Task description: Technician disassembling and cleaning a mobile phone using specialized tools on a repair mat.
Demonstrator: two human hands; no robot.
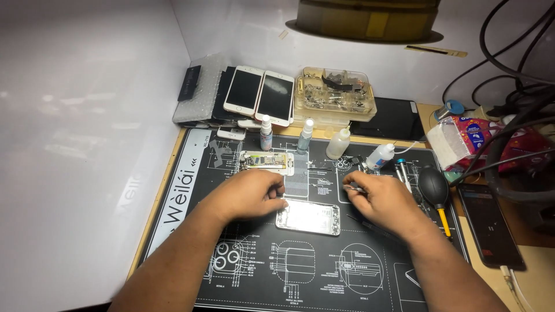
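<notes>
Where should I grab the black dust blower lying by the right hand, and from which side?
Grip the dust blower around its round black bulb, coming from above. It lies flat on the mat with the yellow nozzle toward you; the bulb is its widest part, and tools crowd its left side.

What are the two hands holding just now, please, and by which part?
Right hand pinches thin tweezers near their rear end; left hand steadies the opened phone at its top-left corner.

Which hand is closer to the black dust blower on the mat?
Right. The right hand sits just left of the black dust blower, holding tweezers; the left hand is much farther left, at the open phone housing.
</notes>
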